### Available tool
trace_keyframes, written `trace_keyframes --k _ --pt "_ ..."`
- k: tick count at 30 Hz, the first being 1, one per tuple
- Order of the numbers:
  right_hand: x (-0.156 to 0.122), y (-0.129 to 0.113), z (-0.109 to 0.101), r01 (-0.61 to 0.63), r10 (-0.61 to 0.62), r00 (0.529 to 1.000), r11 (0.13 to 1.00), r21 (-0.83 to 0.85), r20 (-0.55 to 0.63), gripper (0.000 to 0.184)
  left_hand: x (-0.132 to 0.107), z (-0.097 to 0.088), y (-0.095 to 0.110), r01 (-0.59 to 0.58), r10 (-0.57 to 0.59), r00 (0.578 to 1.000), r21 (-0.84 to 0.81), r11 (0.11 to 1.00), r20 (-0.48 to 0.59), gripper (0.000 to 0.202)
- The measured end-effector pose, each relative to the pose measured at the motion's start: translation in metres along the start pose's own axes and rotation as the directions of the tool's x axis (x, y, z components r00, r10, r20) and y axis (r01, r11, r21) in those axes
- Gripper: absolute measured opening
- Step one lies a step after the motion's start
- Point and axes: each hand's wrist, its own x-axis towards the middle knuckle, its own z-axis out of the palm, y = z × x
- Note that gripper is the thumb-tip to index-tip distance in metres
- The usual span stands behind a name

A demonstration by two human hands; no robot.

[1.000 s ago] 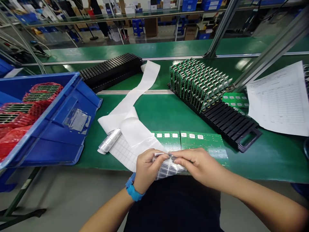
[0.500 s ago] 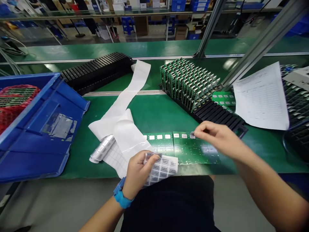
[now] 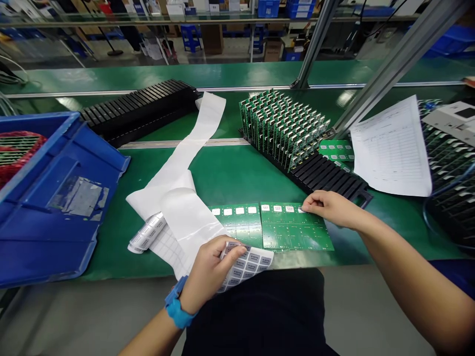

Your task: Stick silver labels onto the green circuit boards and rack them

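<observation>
Green workbench (image 3: 226,170) supports a circuit-board panel (image 3: 289,235) near its front edge. Right hand (image 3: 330,208), now lowered to the panel, pinches a fourth label (image 3: 300,209), extending the row; left hand (image 3: 210,267) pinches the label sheet (image 3: 248,267).

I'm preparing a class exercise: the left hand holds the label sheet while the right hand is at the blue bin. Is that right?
Not quite: the head view shows the right hand at the green circuit board, away from the blue bin. The left hand does hold the label sheet.
</observation>
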Motion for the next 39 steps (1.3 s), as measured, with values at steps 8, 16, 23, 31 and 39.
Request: trace_keyframes --k 8,16,23,31,39 --pt "-0.016 -0.001 0.0 0.086 -0.145 0.932 0.978 -0.189 -0.331 0.031 -0.004 -0.004 0.006 0.069 -0.069 0.998 -0.056 0.996 0.003 0.023" --pt "-0.014 0.016 -0.005 0.082 -0.078 0.996 0.986 0.146 -0.031 0.031 -0.011 -0.007 0.017 0.044 -0.032 0.993 -0.101 0.994 0.117 0.029" --pt "-0.016 0.021 0.012 0.13 -0.134 0.981 0.991 -0.035 -0.143 0.024 -0.006 0.002 0.011 0.195 -0.208 0.978 -0.258 0.946 -0.024 0.017" --pt "-0.048 -0.04 0.036 0.226 -0.317 0.789 0.946 -0.231 -0.526 0.024 -0.004 0.01 0.018 0.082 -0.092 0.995 -0.19 0.978 -0.044 0.021" --pt "-0.045 -0.112 0.055 0.172 -0.227 0.974 0.702 0.691 -0.012 0.015 -0.007 0.009 0.015 0.072 -0.071 0.997 -0.112 0.991 0.009 0.026"
